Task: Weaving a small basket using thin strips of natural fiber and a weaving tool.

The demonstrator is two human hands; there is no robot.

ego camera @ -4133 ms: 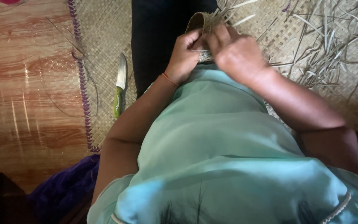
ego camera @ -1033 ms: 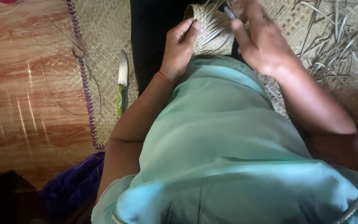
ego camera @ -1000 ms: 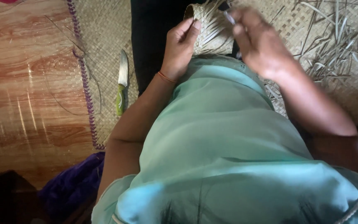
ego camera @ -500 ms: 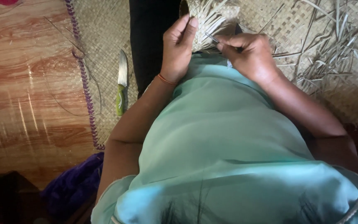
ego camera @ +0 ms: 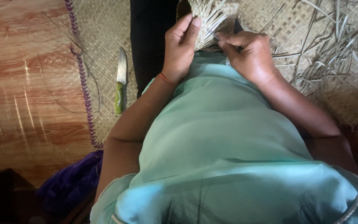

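Observation:
A small, partly woven basket (ego camera: 212,18) of pale dry strips sits in my lap at the top of the view, loose strip ends sticking out of it. My left hand (ego camera: 180,49) grips its left side, fingers pressed on the weave. My right hand (ego camera: 247,56) is closed beside it, pinching a thin metal needle-like tool (ego camera: 213,34) whose tip touches the basket's strips. An orange thread band circles my left wrist.
A knife (ego camera: 121,81) with a green handle lies on the woven mat (ego camera: 104,49) to the left. Loose dry strips (ego camera: 332,54) are scattered on the mat at right. A purple-edged mat border meets the wood-pattern floor (ego camera: 25,83). Purple cloth (ego camera: 71,182) lies lower left.
My right hand has come down from above the basket to its right side and closed on the thin tool. The left hand keeps its hold on the basket.

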